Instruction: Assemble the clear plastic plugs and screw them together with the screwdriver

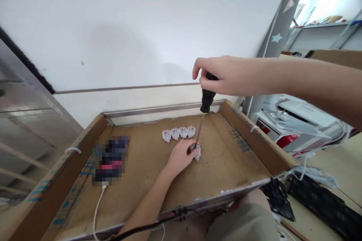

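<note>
- Work on one clear plug (197, 153) appears to be under way: it sits on the cardboard lining (141, 165) of the shallow tray, right of the middle and just in front of a row of similar pieces.
- The left hand (181, 155) has its thumb and fingers closed round that plug, pinning it to the cardboard; the exact grip is partly hidden.
- The right hand (216, 76) is curled round the top of a black-handled screwdriver (207, 99), with at least one finger bent loosely clear of the handle.
- The screwdriver stands slightly tilted, its shaft running down to the plug beside the left thumb, so this piece seems unfinished. Whether a screw is going in or out, or how far it has turned, cannot be told.
- Four clear plugs (183, 132) stand side by side behind the left hand, pins up, touched by neither hand. Their neat line suggests finished pieces, but they could equally be waiting; their screws are too small to make out.
- Small dark specks (210, 145) lie scattered on the cardboard near the plug; what they are is unclear.
</note>
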Demonstrator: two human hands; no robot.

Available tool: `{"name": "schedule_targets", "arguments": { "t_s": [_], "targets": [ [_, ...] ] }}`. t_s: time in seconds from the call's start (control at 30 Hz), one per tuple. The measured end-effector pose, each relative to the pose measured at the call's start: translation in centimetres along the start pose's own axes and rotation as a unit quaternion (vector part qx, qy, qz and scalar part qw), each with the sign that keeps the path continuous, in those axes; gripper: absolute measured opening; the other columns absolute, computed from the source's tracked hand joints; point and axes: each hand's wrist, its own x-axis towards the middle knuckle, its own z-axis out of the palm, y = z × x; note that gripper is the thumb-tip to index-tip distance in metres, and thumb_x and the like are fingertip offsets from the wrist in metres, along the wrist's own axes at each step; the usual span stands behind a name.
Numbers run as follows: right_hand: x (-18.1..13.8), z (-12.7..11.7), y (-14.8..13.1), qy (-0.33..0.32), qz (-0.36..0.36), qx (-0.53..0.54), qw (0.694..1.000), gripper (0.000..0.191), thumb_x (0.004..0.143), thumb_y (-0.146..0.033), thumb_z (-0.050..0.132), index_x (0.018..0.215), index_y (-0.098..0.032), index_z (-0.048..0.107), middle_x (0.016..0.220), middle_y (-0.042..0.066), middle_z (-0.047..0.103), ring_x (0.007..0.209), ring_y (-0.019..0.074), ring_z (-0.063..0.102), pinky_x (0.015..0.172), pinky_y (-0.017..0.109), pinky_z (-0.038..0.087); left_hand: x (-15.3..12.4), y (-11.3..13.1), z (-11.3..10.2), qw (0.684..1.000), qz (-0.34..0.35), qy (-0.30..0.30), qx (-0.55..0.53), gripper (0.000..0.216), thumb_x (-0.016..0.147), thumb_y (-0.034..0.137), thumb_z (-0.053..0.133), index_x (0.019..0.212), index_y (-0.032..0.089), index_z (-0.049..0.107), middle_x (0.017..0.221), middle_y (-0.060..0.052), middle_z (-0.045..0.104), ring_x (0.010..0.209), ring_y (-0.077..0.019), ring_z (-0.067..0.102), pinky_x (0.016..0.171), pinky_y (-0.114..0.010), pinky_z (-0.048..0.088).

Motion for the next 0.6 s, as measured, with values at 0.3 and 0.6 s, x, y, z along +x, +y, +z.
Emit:
{"name": "schedule_targets", "arguments": {
  "t_s": [0.3,0.6],
  "targets": [
    [-0.5,-0.5,0.2,-0.031,0.002,-0.005,1.0,0.033,0.08,-0.047,0.045,0.1,-0.024,0.059,0.081,0.002,0.062,0.058,0.0092,0.048,0.056,0.025,0.031,0.0,-0.1,0.1,1.0,0.017,-0.001,0.014,0.018,0.088,0.029,0.05,0.099,0.024,0.063,0.099,0.0,0.067,0.092,-0.0197,0.056,0.084,-0.032,0.043],
    [0.2,-0.6,-0.1,-0.037,-0.008,-0.038,0.999,0.031,0.077,-0.047,0.049,0.096,-0.026,0.06,0.084,0.002,0.061,0.061,0.0109,0.049,0.057,0.026,0.032,-0.1,-0.1,0.2,0.999,0.031,0.01,0.018,0.02,0.088,0.026,0.051,0.104,0.026,0.064,0.104,0.001,0.068,0.094,-0.0192,0.056,0.087,-0.033,0.044]
  ]
}}
